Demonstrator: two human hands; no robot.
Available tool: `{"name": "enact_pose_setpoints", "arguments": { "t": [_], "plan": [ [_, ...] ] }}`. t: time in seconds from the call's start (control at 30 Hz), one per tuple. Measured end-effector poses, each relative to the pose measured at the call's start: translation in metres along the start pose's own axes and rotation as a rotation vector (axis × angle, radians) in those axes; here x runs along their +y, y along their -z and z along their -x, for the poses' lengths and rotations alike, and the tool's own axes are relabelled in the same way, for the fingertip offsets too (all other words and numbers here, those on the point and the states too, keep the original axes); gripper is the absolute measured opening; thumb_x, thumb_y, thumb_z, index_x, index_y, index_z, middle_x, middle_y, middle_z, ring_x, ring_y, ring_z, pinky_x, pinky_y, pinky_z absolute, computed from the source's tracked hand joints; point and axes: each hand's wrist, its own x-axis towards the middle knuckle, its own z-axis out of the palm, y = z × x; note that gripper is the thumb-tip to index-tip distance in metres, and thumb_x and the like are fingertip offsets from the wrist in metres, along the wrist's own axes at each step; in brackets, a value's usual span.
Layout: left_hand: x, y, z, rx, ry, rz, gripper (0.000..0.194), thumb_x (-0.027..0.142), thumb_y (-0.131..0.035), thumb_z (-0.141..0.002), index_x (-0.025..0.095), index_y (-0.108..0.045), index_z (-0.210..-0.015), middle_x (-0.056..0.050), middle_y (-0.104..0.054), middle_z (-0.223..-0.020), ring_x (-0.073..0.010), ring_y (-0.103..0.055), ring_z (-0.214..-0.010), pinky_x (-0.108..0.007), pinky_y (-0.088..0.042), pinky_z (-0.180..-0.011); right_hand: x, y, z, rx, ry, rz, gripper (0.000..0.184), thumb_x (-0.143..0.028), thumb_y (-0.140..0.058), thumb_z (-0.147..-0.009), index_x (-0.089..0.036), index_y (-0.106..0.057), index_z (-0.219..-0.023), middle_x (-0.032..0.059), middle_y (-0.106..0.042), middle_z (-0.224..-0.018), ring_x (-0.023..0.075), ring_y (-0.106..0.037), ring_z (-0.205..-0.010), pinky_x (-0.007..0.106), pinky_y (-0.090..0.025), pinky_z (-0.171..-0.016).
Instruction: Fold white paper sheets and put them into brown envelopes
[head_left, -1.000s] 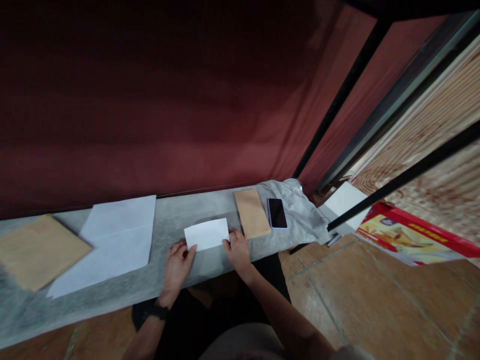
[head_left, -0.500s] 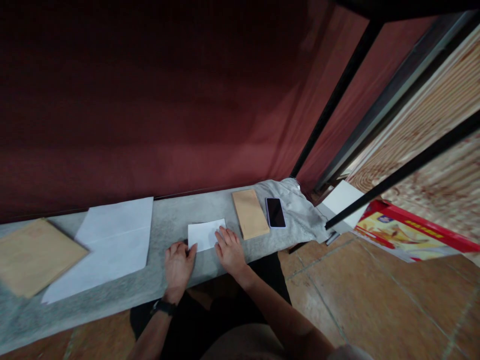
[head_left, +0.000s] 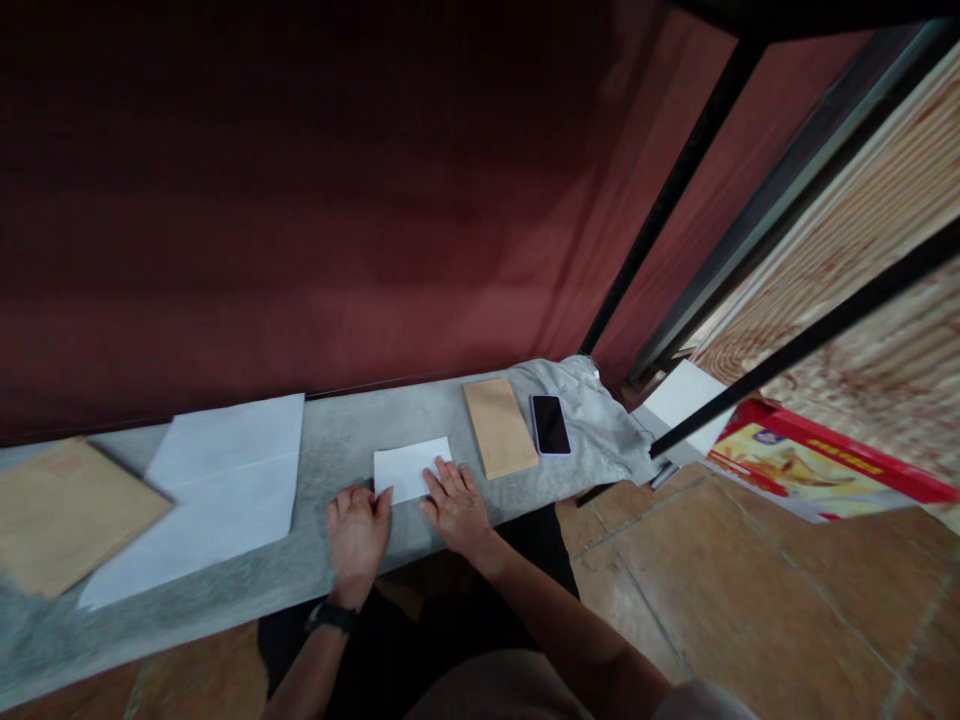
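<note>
A small white folded sheet of paper (head_left: pixel 405 472) lies flat on the grey cloth covering a long narrow bench. My right hand (head_left: pixel 459 512) rests over its right lower part, fingers stretched out and pressing on it. At its lower left corner is my left hand (head_left: pixel 357 532), a dark watch on the wrist. Its thumb touches the paper's edge, while the bent fingers rest apart from the thumb on the cloth beside it. To the right of the sheet lies a brown envelope or paper stack (head_left: pixel 501 428), with a phone (head_left: pixel 551 426), screen dark, beside it.
Large white sheets (head_left: pixel 240 480) lie at the left, partly under a brown paper piece (head_left: pixel 75 515). The grey cloth (head_left: pixel 337 425) bunches at the bench's right end. A dark red wall stands behind. Black metal bars (head_left: pixel 675 190) and a red and yellow box (head_left: pixel 817 465) are at the right.
My right hand has slid slightly left across the white paper. My left hand stays at the paper's lower left corner, almost unmoved.
</note>
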Motion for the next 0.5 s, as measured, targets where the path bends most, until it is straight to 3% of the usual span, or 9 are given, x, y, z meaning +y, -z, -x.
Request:
{"name": "enact_pose_setpoints", "arguments": {
  "t": [0.1, 0.2, 0.33, 0.4, 0.5],
  "plan": [
    [0.008, 0.003, 0.001, 0.028, 0.065, -0.016, 0.053, 0.052, -0.036, -0.096, 0.007, -0.063, -0.108, -0.021, -0.064, -0.108, -0.0338, -0.057, -0.106, -0.048, -0.045, -0.094, 0.0, -0.002, 0.001, 0.021, -0.006, 0.003, 0.054, -0.043, -0.054, -0.101, -0.018, -0.049, -0.148, 0.0152, -0.041, -0.157, 0.0278, -0.038, -0.146, 0.049, -0.026, -0.122],
    [0.024, 0.003, 0.001, 0.07, 0.024, -0.03, 0.055, 0.041, -0.03, -0.099, 0.005, -0.056, -0.131, -0.025, -0.053, -0.14, -0.0369, -0.046, -0.132, -0.054, -0.037, -0.108, 0.0, -0.003, 0.001, 0.036, -0.008, -0.005, 0.053, -0.044, -0.053, -0.101, -0.019, -0.05, -0.148, 0.0149, -0.042, -0.157, 0.0281, -0.038, -0.146, 0.049, -0.027, -0.121],
    [0.04, -0.01, -0.002, -0.111, -0.229, 0.027, 0.054, 0.031, -0.026, -0.1, 0.013, -0.05, -0.145, -0.015, -0.044, -0.157, -0.0292, -0.03, -0.15, -0.051, -0.021, -0.122, -0.001, -0.003, 0.0, 0.043, -0.025, -0.01, 0.049, -0.04, -0.05, -0.103, -0.02, -0.05, -0.147, 0.0133, -0.041, -0.157, 0.0272, -0.039, -0.146, 0.05, -0.028, -0.121],
    [0.041, -0.019, -0.003, -0.205, -0.253, 0.029, 0.056, 0.033, -0.028, -0.1, 0.012, -0.048, -0.148, -0.015, -0.043, -0.158, -0.0281, -0.031, -0.15, -0.048, -0.023, -0.122, -0.002, -0.003, 0.0, 0.038, -0.033, -0.015, 0.047, -0.037, -0.048, -0.104, -0.018, -0.05, -0.147, 0.0129, -0.042, -0.157, 0.0264, -0.039, -0.146, 0.05, -0.028, -0.121],
    [0.035, -0.027, -0.005, -0.219, -0.196, -0.011, 0.061, 0.037, -0.027, -0.1, 0.007, -0.042, -0.15, -0.019, -0.038, -0.16, -0.03, -0.031, -0.15, -0.049, -0.023, -0.122, -0.002, -0.003, 0.002, 0.042, -0.056, -0.02, 0.05, -0.034, -0.046, -0.104, -0.012, -0.048, -0.148, 0.0152, -0.043, -0.156, 0.0264, -0.039, -0.146, 0.048, -0.029, -0.121]
  ]
}}
